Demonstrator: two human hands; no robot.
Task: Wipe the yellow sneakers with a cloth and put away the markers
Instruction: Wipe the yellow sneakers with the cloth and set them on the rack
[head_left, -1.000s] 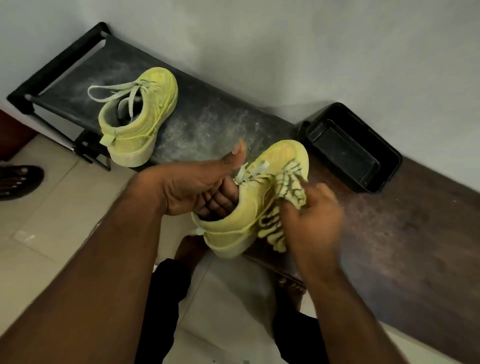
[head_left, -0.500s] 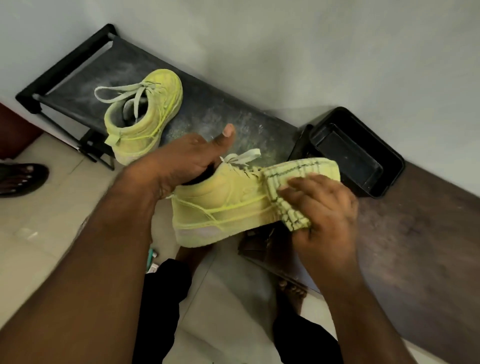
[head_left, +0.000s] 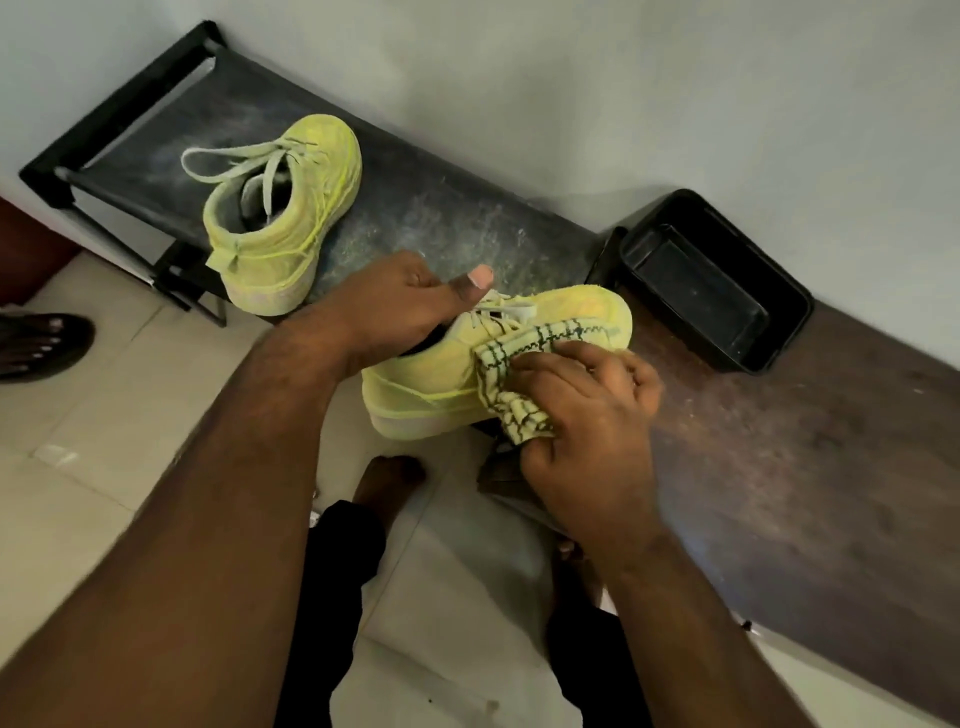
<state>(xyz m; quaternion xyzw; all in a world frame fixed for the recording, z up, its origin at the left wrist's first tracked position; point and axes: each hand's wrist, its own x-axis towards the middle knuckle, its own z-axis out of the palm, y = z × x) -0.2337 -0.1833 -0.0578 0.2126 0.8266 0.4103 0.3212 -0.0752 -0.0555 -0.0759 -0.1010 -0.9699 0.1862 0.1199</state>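
Yellow sneaker (head_left: 457, 374) held up over the floor, checked cloth (head_left: 514, 387) pressed to its side.

The left hand (head_left: 395, 312) grasps the sneaker at its opening, fingers tucked inside the collar and the thumb raised above the laces. The right hand (head_left: 587, 415) clutches the bunched yellow cloth with dark grid lines and holds it against the sneaker's side, near the toe. The second yellow sneaker (head_left: 283, 218) stands on the dusty black rack (head_left: 415, 208) by the wall, heel toward the camera, laces loose. An empty black tray (head_left: 711, 280) sits just right of the rack on a dark wooden surface (head_left: 805, 467). A sandalled foot (head_left: 36, 343) shows at the left edge on the pale tiled floor (head_left: 104, 415). No markers can be made out.
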